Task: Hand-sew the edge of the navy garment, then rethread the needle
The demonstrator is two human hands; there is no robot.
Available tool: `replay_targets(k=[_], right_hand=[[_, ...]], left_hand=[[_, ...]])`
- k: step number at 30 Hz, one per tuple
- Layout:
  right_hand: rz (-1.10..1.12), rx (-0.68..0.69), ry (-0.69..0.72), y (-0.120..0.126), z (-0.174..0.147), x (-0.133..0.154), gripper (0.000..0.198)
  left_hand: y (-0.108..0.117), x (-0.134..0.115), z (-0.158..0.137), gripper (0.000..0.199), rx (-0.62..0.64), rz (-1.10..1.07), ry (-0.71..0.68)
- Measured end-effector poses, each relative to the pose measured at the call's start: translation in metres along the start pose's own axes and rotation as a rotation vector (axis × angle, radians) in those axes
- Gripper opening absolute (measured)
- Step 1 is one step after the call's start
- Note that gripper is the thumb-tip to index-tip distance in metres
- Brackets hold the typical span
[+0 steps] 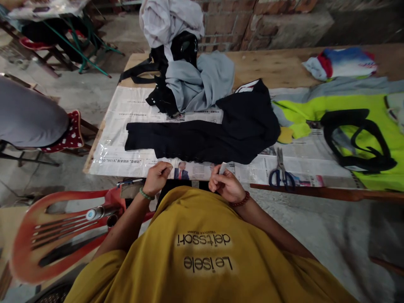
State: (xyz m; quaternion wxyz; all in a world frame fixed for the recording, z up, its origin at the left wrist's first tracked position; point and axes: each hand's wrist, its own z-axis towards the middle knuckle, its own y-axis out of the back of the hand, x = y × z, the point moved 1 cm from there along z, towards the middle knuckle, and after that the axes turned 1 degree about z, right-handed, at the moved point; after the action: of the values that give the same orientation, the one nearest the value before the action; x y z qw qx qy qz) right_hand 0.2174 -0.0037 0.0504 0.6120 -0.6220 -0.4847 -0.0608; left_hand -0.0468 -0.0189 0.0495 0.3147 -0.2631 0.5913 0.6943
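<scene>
A long dark navy cloth piece (pixel 195 139) lies across the newspaper-covered table in front of me. My left hand (pixel 158 177) is at the table's front edge, just below the cloth, with thumb and fingers pinched together. Whatever it holds, if anything, is too small to make out. To its right, my right hand (pixel 225 183) is closed around a small white piece (pixel 222 168) that sticks up between thumb and fingers. A pair of scissors (pixel 280 171) with dark blue handles rests on the newspaper to the right of that hand.
Grey cloth (pixel 205 80) and a white bundle (pixel 172 21) are heaped at the back. Neon yellow cloth (pixel 353 105) with a black strap coil (pixel 360 158) covers the right side. A red plastic chair (pixel 66 195) stands at left, near a seated person (pixel 30 113).
</scene>
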Motion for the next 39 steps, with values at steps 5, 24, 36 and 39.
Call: replay_targets(k=[5, 24, 36, 39], right_hand=[[-0.006, -0.016, 0.024, 0.01, -0.001, 0.005, 0.019], [0.044, -0.01, -0.003, 0.018, -0.01, 0.017, 0.019], [-0.013, -0.077, -0.005, 0.034, -0.027, 0.035, 0.021], [-0.009, -0.107, -0.021, 0.039, -0.031, 0.039, 0.023]], left_hand=[[0.015, 0.014, -0.002, 0.022, -0.017, 0.173, -0.007], [0.035, 0.057, -0.01, 0.029, 0.043, 0.42, 0.094], [0.06, 0.087, -0.001, 0.023, -0.005, 0.615, 0.177], [0.069, 0.093, 0.003, 0.024, -0.001, 0.676, 0.221]])
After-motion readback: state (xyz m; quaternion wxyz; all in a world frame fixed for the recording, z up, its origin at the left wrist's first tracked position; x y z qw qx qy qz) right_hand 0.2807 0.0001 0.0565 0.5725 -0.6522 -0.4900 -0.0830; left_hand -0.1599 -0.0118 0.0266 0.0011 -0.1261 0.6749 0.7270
